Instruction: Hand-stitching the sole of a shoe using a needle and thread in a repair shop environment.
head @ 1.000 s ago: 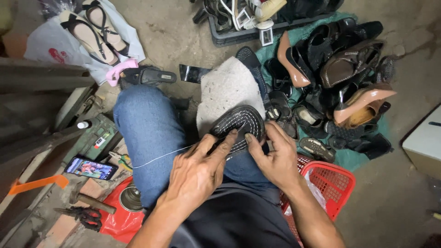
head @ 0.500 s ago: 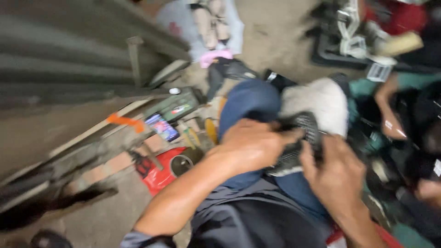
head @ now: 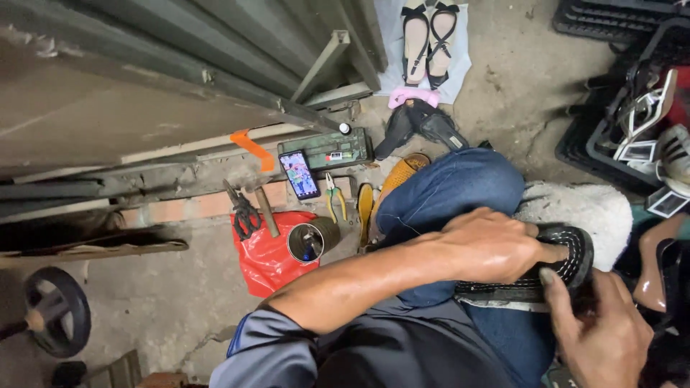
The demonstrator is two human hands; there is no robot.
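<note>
A black shoe sole with pale stitching around its edge (head: 571, 262) lies across my lap on blue jeans (head: 453, 190), with a white fleecy cloth (head: 586, 208) under its far end. My left hand (head: 492, 248) presses down on top of the sole and covers its middle. My right hand (head: 600, 327) grips the sole's near edge from the lower right, thumb against the rim. A thin thread cannot be made out in this view.
On the ground to the left lie a phone with a lit screen (head: 300, 174), a green tool case (head: 327, 149), pliers (head: 333, 195), scissors (head: 241, 212), a hammer (head: 266, 210), a tin can (head: 309, 241) and a red plastic bag (head: 266, 255). Sandals (head: 428, 39) rest on a bag ahead; crates of shoes (head: 632, 122) stand right.
The camera has swung left toward the tools and metal shutter. Both hands stay on the sole; the left hand has shifted from its side to flat on top.
</note>
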